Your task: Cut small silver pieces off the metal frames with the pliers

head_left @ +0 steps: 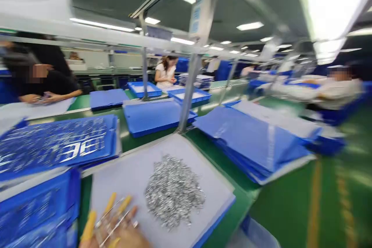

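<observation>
My left hand point(87, 232) and my right hand point(135, 238) are close together at the bottom left, partly cut off by the frame edge. Yellow finger covers sit on several fingers. Between the fingers are thin, shiny silver metal pieces point(116, 224), slender and rod-like; blur hides their exact kind. To the right of the hands, a heap of small silver metal parts point(174, 192) lies on a white sheet point(122, 172). This sheet rests on a blue tray or board, whose edge shows at the lower right. Where one hand's fingers end and the other's begin is unclear.
Plastic-wrapped blue trays point(58, 143) are on the left. Stacked blue sheets point(247, 135) lie on the right, and a blue tray point(154, 116) stands behind. A metal post point(190, 89) rises at the white sheet's far corner. Several co-workers sit at surrounding benches.
</observation>
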Demonstrator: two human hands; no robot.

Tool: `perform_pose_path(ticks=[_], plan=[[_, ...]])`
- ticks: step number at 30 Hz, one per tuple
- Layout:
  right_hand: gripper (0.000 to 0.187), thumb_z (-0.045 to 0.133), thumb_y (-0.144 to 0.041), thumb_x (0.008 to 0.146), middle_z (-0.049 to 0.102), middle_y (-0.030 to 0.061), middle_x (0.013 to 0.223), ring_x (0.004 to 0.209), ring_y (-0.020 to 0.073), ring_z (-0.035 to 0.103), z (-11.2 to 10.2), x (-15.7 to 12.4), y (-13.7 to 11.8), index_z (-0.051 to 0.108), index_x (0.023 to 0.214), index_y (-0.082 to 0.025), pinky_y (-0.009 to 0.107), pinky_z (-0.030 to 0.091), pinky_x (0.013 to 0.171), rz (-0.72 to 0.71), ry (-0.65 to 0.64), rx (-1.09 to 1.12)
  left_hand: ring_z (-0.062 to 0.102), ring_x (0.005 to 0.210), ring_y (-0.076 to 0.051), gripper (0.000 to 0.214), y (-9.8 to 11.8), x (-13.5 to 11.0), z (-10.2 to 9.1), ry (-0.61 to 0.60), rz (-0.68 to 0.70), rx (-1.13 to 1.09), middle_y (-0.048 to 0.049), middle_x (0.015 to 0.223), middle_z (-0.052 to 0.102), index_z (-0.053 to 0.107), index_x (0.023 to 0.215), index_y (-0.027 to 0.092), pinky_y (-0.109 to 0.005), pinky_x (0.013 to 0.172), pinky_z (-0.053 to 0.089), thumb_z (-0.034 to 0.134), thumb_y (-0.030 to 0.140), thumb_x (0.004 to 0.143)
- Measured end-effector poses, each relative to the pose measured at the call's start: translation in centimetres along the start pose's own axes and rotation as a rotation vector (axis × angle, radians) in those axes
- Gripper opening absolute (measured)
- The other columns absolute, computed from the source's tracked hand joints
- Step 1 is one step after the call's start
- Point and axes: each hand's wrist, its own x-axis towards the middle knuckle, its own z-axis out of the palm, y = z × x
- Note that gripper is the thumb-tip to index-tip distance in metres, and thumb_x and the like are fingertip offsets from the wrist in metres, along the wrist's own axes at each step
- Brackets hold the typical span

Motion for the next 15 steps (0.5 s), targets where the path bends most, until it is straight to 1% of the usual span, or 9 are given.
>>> perform_pose_path(ticks=[2, 3, 4, 5, 7, 8, 10, 12, 15], plan=[[0.038, 0.05, -0.025, 0.078, 0.063, 0.0036, 0.115, 0.105, 0.0221, 0.057, 0.8, -1.0, -0.3, 0.057, 0.115, -0.031, 0.039, 0.045, 0.093, -0.11, -0.076, 0.082, 0.064, 0.097, -0.036, 0.063, 1.3, -0.4, -0.3, -0.021, -0.234, -0.29, -0.0114, 0.11, 0.069, 0.055, 0.126, 0.036, -0.062, 0.085, 0.041, 0.049, 0.07, 0.073], [0.045, 0.051, -0.022, 0.076, 0.06, 0.0087, 0.121, 0.111, 0.0244, 0.054, 0.9, -1.5, -0.1, 0.054, 0.122, -0.025, 0.043, 0.042, 0.097, -0.164, -0.097, 0.106, 0.066, 0.092, -0.033, 0.062, 2.0, -0.5, -0.4, -0.005, -0.28, -0.4, -0.0118, 0.108, 0.069, 0.054, 0.128, 0.032, -0.057, 0.086, 0.043, 0.049, 0.065, 0.076], [0.052, 0.05, -0.019, 0.076, 0.057, 0.0128, 0.126, 0.116, 0.0259, 0.05, 0.9, -1.9, 0.3, 0.049, 0.128, -0.02, 0.045, 0.039, 0.1, -0.214, -0.05, 0.026, 0.067, 0.087, -0.029, 0.059, 2.5, -0.4, -0.4, 0.019, -0.28, -0.486, -0.0118, 0.106, 0.069, 0.053, 0.129, 0.027, -0.052, 0.087, 0.044, 0.049, 0.059, 0.08], [0.054, 0.05, -0.016, 0.076, 0.057, 0.0146, 0.124, 0.117, 0.0262, 0.05, 0.8, -2.2, 0.9, 0.047, 0.13, -0.017, 0.045, 0.039, 0.101, -0.244, 0.005, -0.059, 0.067, 0.084, -0.026, 0.056, 2.9, -0.2, -0.4, 0.036, -0.271, -0.547, -0.0122, 0.106, 0.069, 0.054, 0.128, 0.023, -0.047, 0.086, 0.045, 0.049, 0.054, 0.082], [0.048, 0.049, -0.016, 0.081, 0.059, 0.0138, 0.118, 0.112, 0.0235, 0.053, 0.1, -2.2, 2.2, 0.047, 0.129, -0.016, 0.039, 0.043, 0.096, -0.195, 0.112, -0.171, 0.066, 0.082, -0.024, 0.055, 3.2, 0.1, -0.2, 0.094, -0.257, -0.624, -0.0129, 0.107, 0.067, 0.055, 0.125, 0.018, -0.041, 0.081, 0.047, 0.05, 0.053, 0.083], [0.042, 0.049, -0.018, 0.082, 0.061, 0.0122, 0.113, 0.107, 0.023, 0.056, -0.3, -2.0, 2.6, 0.05, 0.124, -0.018, 0.038, 0.045, 0.093, -0.168, 0.127, -0.217, 0.066, 0.082, -0.024, 0.055, 3.2, 0.2, 0.0, 0.116, -0.248, -0.642, -0.013, 0.109, 0.066, 0.056, 0.123, 0.017, -0.039, 0.079, 0.047, 0.051, 0.053, 0.083], [0.032, 0.052, -0.019, 0.082, 0.064, 0.0099, 0.101, 0.095, 0.0233, 0.059, -1.0, -1.4, 2.9, 0.056, 0.114, -0.019, 0.038, 0.047, 0.085, -0.091, 0.108, -0.32, 0.065, 0.083, -0.024, 0.056, 3.0, 0.0, 0.3, 0.143, -0.229, -0.646, -0.0131, 0.113, 0.065, 0.057, 0.122, 0.016, -0.037, 0.077, 0.047, 0.051, 0.055, 0.082], [0.026, 0.055, -0.019, 0.08, 0.065, 0.0081, 0.092, 0.087, 0.0239, 0.06, -1.5, -0.7, 2.6, 0.061, 0.106, -0.019, 0.039, 0.047, 0.08, -0.016, 0.053, -0.42, 0.065, 0.084, -0.024, 0.057, 2.8, -0.3, 0.6, 0.151, -0.198, -0.628, -0.0133, 0.114, 0.064, 0.057, 0.122, 0.015, -0.036, 0.077, 0.047, 0.05, 0.056, 0.083], [0.022, 0.059, -0.021, 0.08, 0.065, 0.0068, 0.086, 0.082, 0.0239, 0.06, -1.7, 0.5, 2.2, 0.063, 0.101, -0.019, 0.037, 0.045, 0.076, 0.061, 0.005, -0.511, 0.065, 0.083, -0.023, 0.057, 2.6, -0.4, 0.6, 0.159, -0.142, -0.599, -0.0136, 0.113, 0.064, 0.057, 0.122, 0.015, -0.037, 0.081, 0.046, 0.048, 0.057, 0.084]])
